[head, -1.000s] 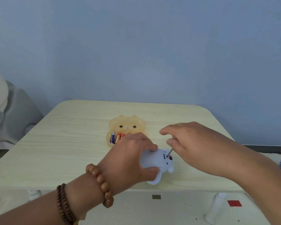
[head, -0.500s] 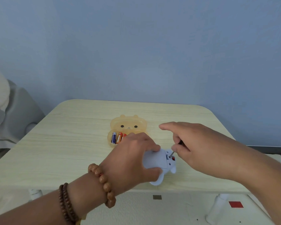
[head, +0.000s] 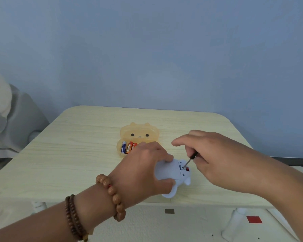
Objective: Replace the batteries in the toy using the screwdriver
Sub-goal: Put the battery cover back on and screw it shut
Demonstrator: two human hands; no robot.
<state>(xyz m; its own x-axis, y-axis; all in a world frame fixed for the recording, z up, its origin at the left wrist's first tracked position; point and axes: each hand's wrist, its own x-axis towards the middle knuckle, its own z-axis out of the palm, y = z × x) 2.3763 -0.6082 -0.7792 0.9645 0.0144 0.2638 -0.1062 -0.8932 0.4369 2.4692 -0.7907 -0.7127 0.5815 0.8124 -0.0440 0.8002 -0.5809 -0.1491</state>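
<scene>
A pale blue plastic toy (head: 171,173) lies near the table's front edge, underside up, with a red spot showing in its open end. My left hand (head: 147,170) grips the toy's body from the left, wooden bead bracelets on the wrist. My right hand (head: 212,154) pinches a small screwdriver (head: 191,158) with a black handle. Its thin shaft slants down-left and its tip rests in the toy's end. Behind my left hand, an orange bear-shaped case (head: 138,135) lies open with batteries (head: 128,147) in its lower half, one blue and two orange.
The light wooden table (head: 77,154) has rounded corners and white legs. A grey and cream soft object (head: 9,119) sits off the table's left side. A blue wall stands behind. Pale floor with small coloured squares shows below the front edge.
My right hand has shifted slightly and turned on the screwdriver, so more of its black handle shows now. The left hand and toy have stayed in place.
</scene>
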